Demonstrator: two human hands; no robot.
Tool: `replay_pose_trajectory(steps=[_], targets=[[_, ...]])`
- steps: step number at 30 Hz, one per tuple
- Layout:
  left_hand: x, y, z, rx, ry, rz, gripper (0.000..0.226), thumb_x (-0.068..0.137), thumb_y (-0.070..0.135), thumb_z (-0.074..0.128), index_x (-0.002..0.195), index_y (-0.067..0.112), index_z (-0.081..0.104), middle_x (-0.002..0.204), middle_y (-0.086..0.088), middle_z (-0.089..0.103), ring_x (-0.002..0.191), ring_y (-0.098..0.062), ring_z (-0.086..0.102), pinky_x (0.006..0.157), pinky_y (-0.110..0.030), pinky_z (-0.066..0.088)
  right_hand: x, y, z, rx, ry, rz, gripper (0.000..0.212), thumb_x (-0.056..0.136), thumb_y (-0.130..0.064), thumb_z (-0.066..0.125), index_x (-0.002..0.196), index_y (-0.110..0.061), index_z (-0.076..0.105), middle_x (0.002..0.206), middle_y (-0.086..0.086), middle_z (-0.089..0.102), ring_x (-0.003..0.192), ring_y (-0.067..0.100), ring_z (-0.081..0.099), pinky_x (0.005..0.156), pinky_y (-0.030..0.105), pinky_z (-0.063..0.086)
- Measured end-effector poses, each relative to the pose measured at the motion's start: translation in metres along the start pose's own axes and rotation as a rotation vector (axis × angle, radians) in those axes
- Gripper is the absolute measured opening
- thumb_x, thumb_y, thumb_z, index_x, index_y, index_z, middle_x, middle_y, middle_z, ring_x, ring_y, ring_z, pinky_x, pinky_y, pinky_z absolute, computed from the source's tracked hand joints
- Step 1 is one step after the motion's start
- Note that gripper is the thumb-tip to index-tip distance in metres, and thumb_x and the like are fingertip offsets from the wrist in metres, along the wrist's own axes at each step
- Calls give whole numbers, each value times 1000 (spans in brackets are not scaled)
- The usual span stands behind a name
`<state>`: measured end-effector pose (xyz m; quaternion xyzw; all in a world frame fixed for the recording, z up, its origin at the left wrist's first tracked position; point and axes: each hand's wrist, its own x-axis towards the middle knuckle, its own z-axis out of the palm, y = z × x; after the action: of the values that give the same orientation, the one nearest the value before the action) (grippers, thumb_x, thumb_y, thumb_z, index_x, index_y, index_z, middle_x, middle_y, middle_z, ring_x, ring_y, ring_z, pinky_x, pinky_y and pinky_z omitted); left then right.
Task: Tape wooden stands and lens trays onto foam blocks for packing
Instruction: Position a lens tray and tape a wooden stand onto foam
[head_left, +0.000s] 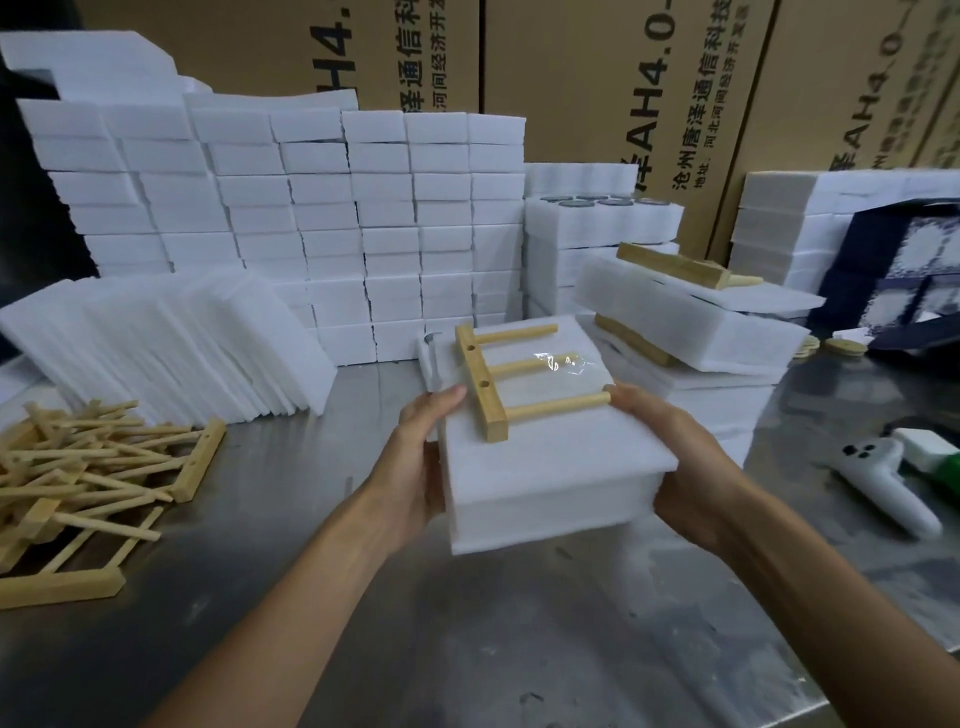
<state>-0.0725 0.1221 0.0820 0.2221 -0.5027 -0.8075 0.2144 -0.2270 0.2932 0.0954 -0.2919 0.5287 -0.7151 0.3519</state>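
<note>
Hands, left (415, 457) and right (675, 467), grip the foam block (545, 467) above the table (467, 649); stand (498, 384) taped on top. Loose stands (78, 467) lie left, foam stacks (311, 218) behind, white controller (883, 483) right.

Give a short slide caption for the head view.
Both hands hold a foam block with a taped wooden stand.
</note>
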Motion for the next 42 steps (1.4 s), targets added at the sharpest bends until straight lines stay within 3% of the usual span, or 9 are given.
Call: replay_pose_trajectory(steps=[4, 8, 11, 14, 19, 24, 33, 37, 42], targets=[[-4, -13, -6, -35, -5, 46, 103, 51, 44, 80, 143, 13, 43, 131, -16, 63, 115, -34, 63, 92, -47, 54, -3, 9, -7, -2, -20, 102, 34, 90, -32, 57, 119, -21, 71, 114, 10, 74, 97, 24, 74, 70, 32, 59], [-3, -25, -11, 44, -65, 83, 101, 43, 33, 75, 136, 7, 45, 122, -21, 61, 89, -24, 72, 67, -33, 57, -17, 26, -12, -40, -65, 221, 57, 86, -55, 62, 132, -21, 62, 129, 16, 66, 120, 39, 62, 107, 57, 42], [-7, -38, -17, -5, -185, 1, 90, 52, 29, 74, 136, 11, 48, 115, -18, 66, 92, -29, 70, 75, -39, 56, -28, 40, -15, -65, 38, 241, 77, 76, -54, 77, 139, -20, 51, 138, 26, 54, 126, 49, 53, 109, 64, 34], [-14, -43, -22, 1, -293, -76, 76, 62, 28, 71, 134, 14, 53, 107, -13, 71, 92, -29, 70, 72, -39, 57, -36, 48, -19, -78, 72, 240, 65, 80, -43, 73, 138, -23, 50, 132, 25, 60, 126, 50, 51, 104, 74, 35], [-19, -44, -25, 119, -252, -222, 50, 64, 43, 80, 105, 14, 78, 106, -14, 74, 91, -27, 73, 73, -33, 59, -45, 64, -18, -3, 134, 257, 68, 69, -40, 74, 132, -18, 59, 123, 16, 69, 113, 40, 66, 96, 61, 51], [-27, -38, -59, 139, -151, -190, 52, 64, 56, 78, 105, 23, 78, 113, -8, 73, 98, -23, 71, 79, -38, 57, -40, 78, -9, 49, 229, 261, 83, 59, -36, 79, 135, -15, 53, 107, 13, 74, 81, 27, 74, 60, 38, 59], [-43, -20, -88, 214, -54, -185, 24, 70, 41, 75, 86, 23, 81, 99, -8, 75, 85, -21, 73, 71, -34, 58, -14, 89, 17, 54, 193, 245, 75, 71, -39, 81, 137, -24, 48, 124, 12, 68, 100, 34, 72, 69, 45, 60], [-52, -9, -97, 294, -87, -199, 44, 79, 52, 67, 104, 19, 79, 116, -14, 72, 100, -27, 72, 74, -31, 59, -1, 93, 40, 41, 116, 218, 76, 71, -36, 82, 138, -25, 47, 123, 11, 68, 100, 35, 72, 74, 55, 59], [-73, 12, -113, 484, 58, -215, 52, 52, 58, 84, 93, 25, 81, 108, -14, 74, 91, -27, 74, 74, -33, 60, 15, 102, 93, 41, 12, 234, 59, 84, -34, 76, 136, -31, 47, 121, 6, 70, 102, 31, 71, 78, 51, 60]])
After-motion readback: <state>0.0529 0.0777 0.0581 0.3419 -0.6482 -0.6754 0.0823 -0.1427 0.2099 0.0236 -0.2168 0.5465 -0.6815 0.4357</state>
